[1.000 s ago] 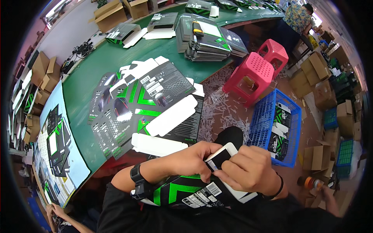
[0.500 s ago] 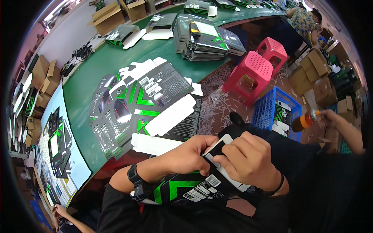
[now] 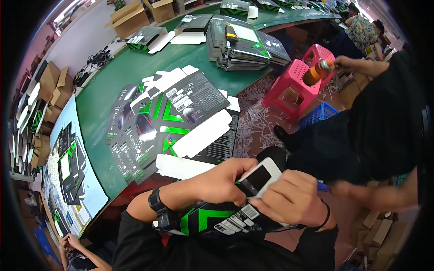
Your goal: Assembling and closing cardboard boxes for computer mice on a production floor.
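Note:
A black and green cardboard box (image 3: 211, 217) lies across my lap, its open end toward the middle of the view. My left hand (image 3: 224, 184) is closed on the near edge of that end, fingers curled and thumb at the rim. At the opposite edge my right hand (image 3: 291, 198) pinches the box. Between the two hands a white-edged end flap (image 3: 273, 168) stands up beside the dark opening. What lies inside the box cannot be made out. Flat unfolded box sheets (image 3: 149, 135) are fanned on the green table (image 3: 97, 156) just beyond my hands.
Stacked flat boxes (image 3: 244, 58) with a yellow-black cutter (image 3: 231, 33) stand farther back. Pink stools (image 3: 289, 88), a blue crate (image 3: 318, 113) and paper shreds are on the right. Close by there, a person in black (image 3: 389, 108) carries an orange bottle (image 3: 316, 73).
The end flap now stands more upright, and my right hand has shifted slightly down. The person in black has come into view from the right, the bottle moving left and farther away.

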